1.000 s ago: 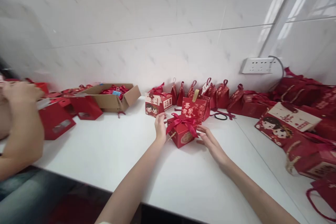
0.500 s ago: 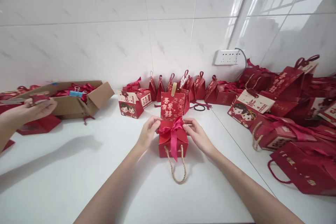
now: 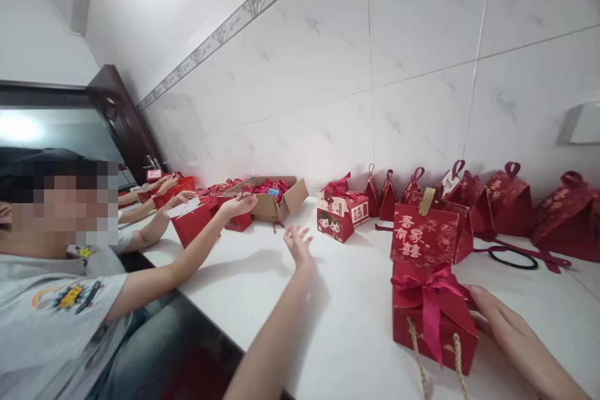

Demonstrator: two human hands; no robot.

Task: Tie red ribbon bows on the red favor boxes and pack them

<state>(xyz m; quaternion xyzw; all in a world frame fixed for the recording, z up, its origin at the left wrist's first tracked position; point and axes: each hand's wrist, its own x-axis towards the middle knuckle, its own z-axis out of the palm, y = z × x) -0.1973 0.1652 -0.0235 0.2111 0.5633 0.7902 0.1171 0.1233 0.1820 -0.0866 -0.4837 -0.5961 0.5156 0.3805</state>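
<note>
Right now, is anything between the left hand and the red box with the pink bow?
Nothing visible stands between the left hand and the bow-tied box, only white tabletop. The cartoon-printed box sits farther back.

I am holding my left arm (image 3: 276,328) outstretched, the left hand (image 3: 300,247) loosely curled with fingers apart; my right hand (image 3: 506,324) is slanting inward, fingers extended.

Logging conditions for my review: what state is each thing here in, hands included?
Bow-topped box: upright
Pink bow: tied
Rope handle: hanging down the front
Lettered red box: standing
Couple-printed box: standing
Pointed red boxes: standing along the wall
Cardboard box: flaps open
Black ring: lying flat
Left hand: open, nothing seen in it
Right hand: at the bow-topped box's side, grip unclear
</note>
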